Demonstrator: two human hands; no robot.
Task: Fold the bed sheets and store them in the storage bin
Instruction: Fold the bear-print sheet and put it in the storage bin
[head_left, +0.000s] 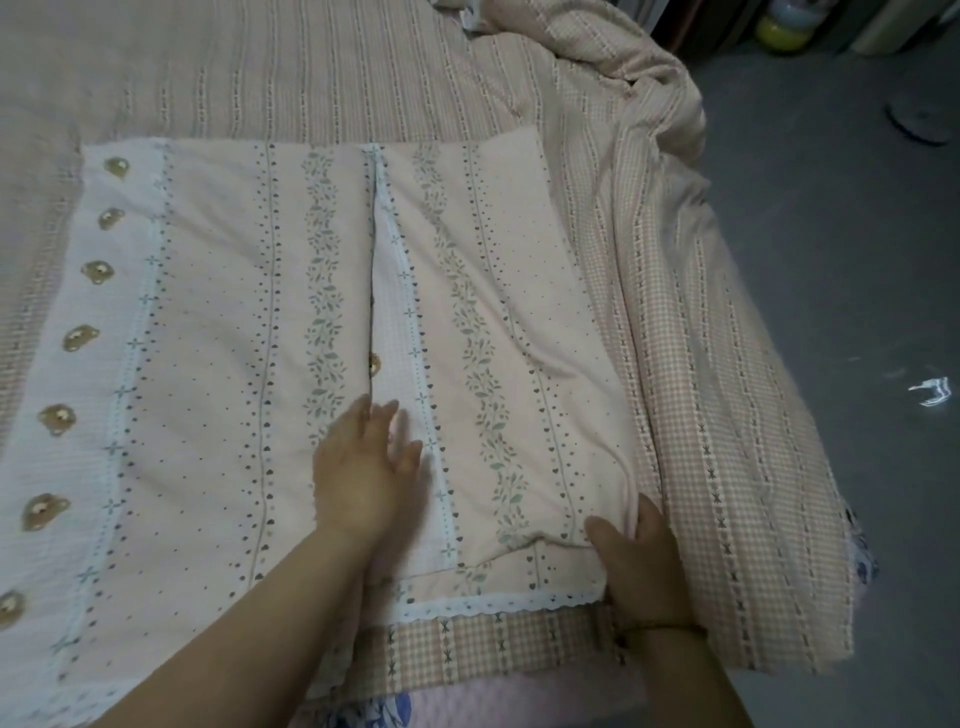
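Observation:
A pale pink bed sheet (218, 322) with dotted stripes, leaf vines and a white border of small bear motifs lies partly folded on the bed. Its right part is folded over toward the middle, leaving a seam down the centre. My left hand (363, 467) rests flat on the sheet beside that seam, fingers straight. My right hand (639, 561) grips the near right corner of the folded part, thumb on top and fingers tucked under the fabric. No storage bin is in view.
A checked pink bed cover (691, 364) lies beneath the sheet and hangs bunched over the bed's right side. Grey floor (857, 260) runs along the right, with a yellow object (782, 31) at the far top and a white scrap (935, 389).

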